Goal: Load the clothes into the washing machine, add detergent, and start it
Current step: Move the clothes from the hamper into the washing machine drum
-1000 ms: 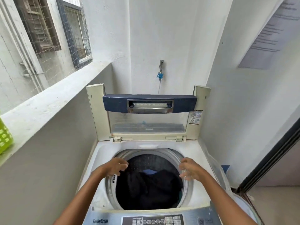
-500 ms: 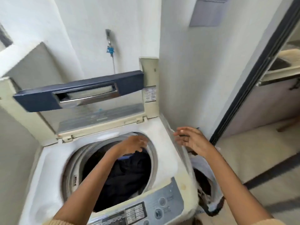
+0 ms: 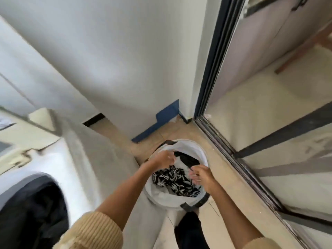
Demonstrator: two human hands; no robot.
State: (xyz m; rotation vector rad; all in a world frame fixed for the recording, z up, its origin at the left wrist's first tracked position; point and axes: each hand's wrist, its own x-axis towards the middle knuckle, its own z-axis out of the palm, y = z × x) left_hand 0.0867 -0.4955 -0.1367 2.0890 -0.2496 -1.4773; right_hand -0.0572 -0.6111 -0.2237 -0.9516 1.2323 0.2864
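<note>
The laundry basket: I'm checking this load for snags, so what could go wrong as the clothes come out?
The left hand grips the patterned garment while the right hand seems to pinch other fabric; tangled pieces may drop on the floor. The light basket could tip if pulled.

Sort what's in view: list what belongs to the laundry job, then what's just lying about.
Belongs to the job:
washing machine, dark clothes in its drum
white laundry basket
black-and-white patterned garment
left hand, right hand, both gripping clothes in the basket

Just there:
sliding door frame
blue skirting
</note>
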